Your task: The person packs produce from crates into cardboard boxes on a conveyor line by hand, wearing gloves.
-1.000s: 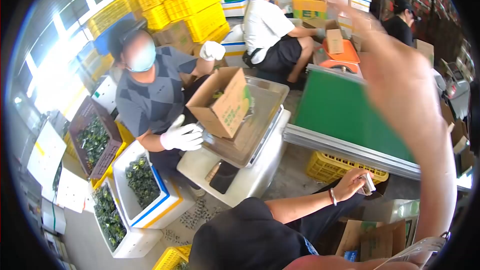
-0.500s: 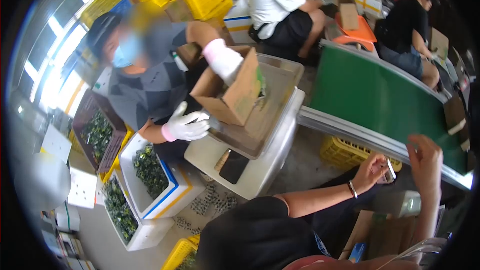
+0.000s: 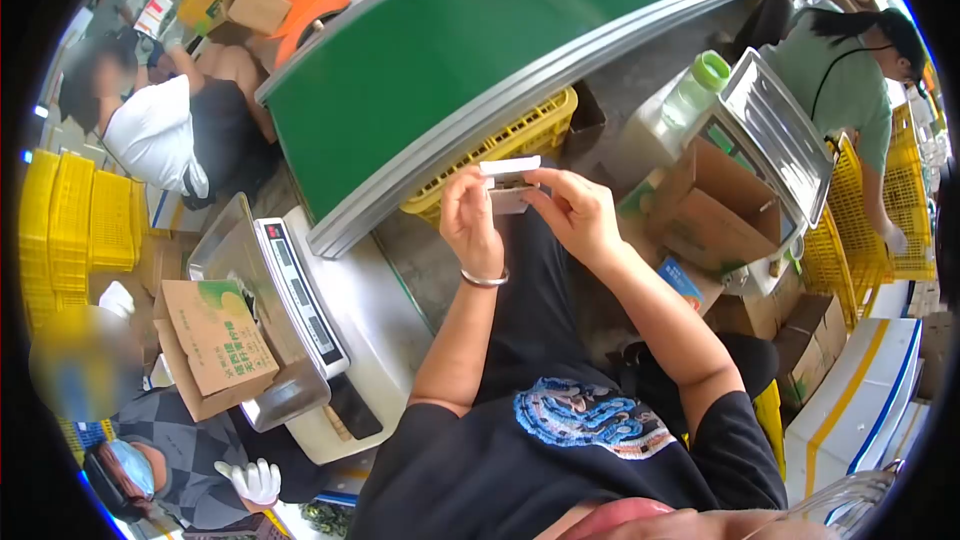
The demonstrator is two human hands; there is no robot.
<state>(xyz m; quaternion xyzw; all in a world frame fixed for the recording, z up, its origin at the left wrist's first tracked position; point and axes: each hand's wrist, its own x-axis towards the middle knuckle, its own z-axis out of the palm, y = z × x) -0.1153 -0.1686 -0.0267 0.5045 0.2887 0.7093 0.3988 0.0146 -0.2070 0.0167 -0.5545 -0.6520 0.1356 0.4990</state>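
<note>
My left hand [image 3: 471,223], with a silver bangle at the wrist, is closed around the left side of a small white box [image 3: 509,201]. The white upper part of this box stands apart from the body, like a raised lid. My right hand [image 3: 578,217] pinches the box from the right, thumb low and fingertips at the upper part. Whatever is inside is too small to make out. Both hands are held in front of my body, near a yellow crate [image 3: 490,156] below the conveyor's edge.
A green conveyor belt [image 3: 420,70] runs across ahead. To the left, a scale [image 3: 300,285] carries a cardboard carton [image 3: 215,345], beside a masked co-worker wearing white gloves. An open carton [image 3: 715,205] and a green-capped bottle [image 3: 698,90] stand right. Other people work around the belt.
My view has swung right and down. My right hand, raised and apart before, now meets the left at the small white box. The co-worker's gloved hand has left the carton.
</note>
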